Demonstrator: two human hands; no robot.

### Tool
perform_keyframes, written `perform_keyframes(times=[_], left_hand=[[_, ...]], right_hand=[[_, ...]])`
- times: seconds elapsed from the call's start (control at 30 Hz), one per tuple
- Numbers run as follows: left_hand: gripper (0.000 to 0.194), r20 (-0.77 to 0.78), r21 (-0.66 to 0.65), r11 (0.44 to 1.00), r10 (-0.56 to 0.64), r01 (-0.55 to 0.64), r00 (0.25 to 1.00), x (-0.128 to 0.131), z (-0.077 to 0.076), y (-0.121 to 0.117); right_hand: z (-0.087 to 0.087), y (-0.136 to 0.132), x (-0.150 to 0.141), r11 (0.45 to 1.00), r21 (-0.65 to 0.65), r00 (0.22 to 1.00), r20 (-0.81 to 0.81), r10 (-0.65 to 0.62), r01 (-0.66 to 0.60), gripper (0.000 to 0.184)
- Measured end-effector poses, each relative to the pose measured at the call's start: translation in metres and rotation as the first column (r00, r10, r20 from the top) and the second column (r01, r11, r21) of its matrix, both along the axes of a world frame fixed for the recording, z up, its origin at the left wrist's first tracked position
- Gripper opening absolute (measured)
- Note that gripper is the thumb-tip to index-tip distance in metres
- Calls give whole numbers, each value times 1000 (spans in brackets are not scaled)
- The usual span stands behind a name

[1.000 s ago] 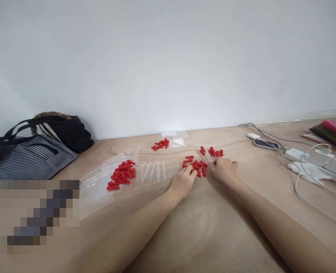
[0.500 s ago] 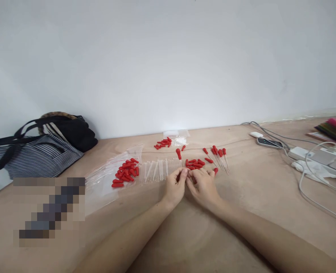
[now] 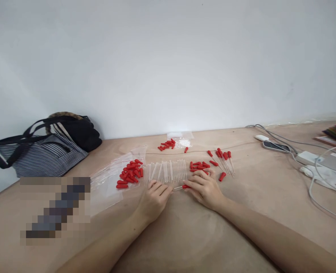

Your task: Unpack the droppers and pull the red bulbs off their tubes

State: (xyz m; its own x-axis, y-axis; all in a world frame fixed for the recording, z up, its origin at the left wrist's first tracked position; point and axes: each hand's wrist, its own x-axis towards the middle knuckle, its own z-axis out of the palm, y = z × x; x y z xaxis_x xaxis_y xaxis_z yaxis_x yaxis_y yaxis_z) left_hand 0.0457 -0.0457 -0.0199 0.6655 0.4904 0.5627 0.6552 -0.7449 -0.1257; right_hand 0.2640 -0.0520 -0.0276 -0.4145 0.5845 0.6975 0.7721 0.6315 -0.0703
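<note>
Level between my two hands is a dropper: a clear thin tube (image 3: 178, 188) with a red rubber bulb (image 3: 186, 186) at its right end. My left hand (image 3: 156, 199) is closed on the tube's left part, which its fingers hide. On the bulb, the fingers of my right hand (image 3: 206, 189) are closed. Just beyond my left hand lies a row of several clear tubes (image 3: 168, 171). A small group of loose red bulbs (image 3: 197, 165) is partly covered by my right hand. Farther right, several droppers with bulbs fitted (image 3: 226, 157) rest side by side.
Left of the tubes, more red bulbs (image 3: 130, 172) lie on clear plastic bags (image 3: 106, 193). Another bulb cluster (image 3: 168, 144) sits near the wall. A striped bag (image 3: 48, 153) stands at left. Cables (image 3: 313, 189), a phone-like device (image 3: 276, 146) and a power strip (image 3: 310, 157) occupy the right.
My hands, close together before, have moved apart. A red bulb that pointed up above my left hand is gone from there; a dropper now lies level between both hands. The view shifted slightly.
</note>
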Motion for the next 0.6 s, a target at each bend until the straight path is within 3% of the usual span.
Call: perform_keyframes(times=[0.2,0.43,0.6], left_hand=[[28,-37,35,998,50,-49,998,5,8,-8],[28,-17,-5,996,90,-90,996,3,5,-10],[27,144,-108,974,213,-198,967,-15,14,4]], right_hand=[[-2,-5,-1,1000,-11,1000,-3,27,-27,22],[-1,-8,6,1000,10,1000,-3,25,-25,25],[-1,-1,31,975,-96,975,-69,-210,203,24]])
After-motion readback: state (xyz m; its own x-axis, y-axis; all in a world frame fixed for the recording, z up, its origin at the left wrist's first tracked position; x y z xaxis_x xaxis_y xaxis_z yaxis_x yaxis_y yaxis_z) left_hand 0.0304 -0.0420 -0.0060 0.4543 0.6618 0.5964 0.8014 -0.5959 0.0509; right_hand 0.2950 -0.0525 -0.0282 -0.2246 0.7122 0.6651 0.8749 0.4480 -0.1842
